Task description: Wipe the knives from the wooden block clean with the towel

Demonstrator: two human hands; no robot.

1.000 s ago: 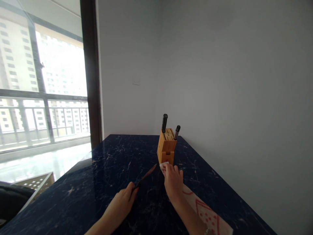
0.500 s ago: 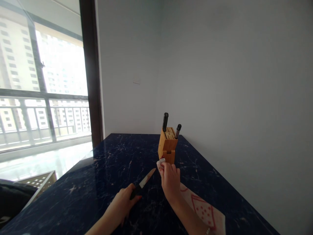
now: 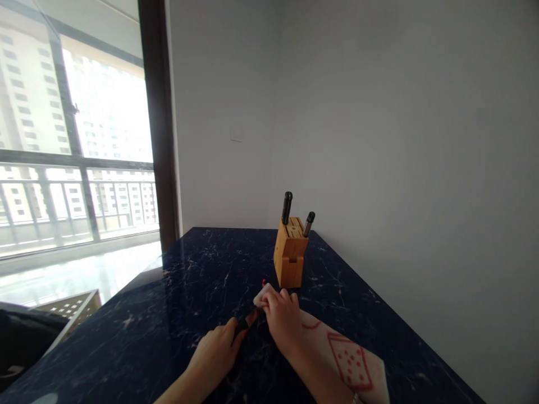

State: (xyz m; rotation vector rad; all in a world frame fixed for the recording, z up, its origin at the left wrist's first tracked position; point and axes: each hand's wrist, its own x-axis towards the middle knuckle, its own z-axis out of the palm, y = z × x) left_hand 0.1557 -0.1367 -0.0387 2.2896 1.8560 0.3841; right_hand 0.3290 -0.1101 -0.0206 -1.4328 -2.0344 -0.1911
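Setting: bright window at far left, high-rise blocks and a balcony railing beyond it; plain grey wall along the right and far side, with a small switch plate. Dark blue veined stone worktop fills the lower frame.

Far on the worktop, a bamboo knife block stands upright, holding a long black-handled knife and a shorter dark-handled knife. Other slots appear unfilled, though this is hard to tell at this size. So far, two knives are in the block and one is out.

Near the centre, that third item, a kitchen knife, is out of the block, with its tip pointing far. Left hand is clenched around its black handle. Right hand pinches a folded white cloth over the blade, which is mostly hidden. Right forearm lies across a pale mat with red print, near right. Small red speck just beyond the cloth: cannot identify
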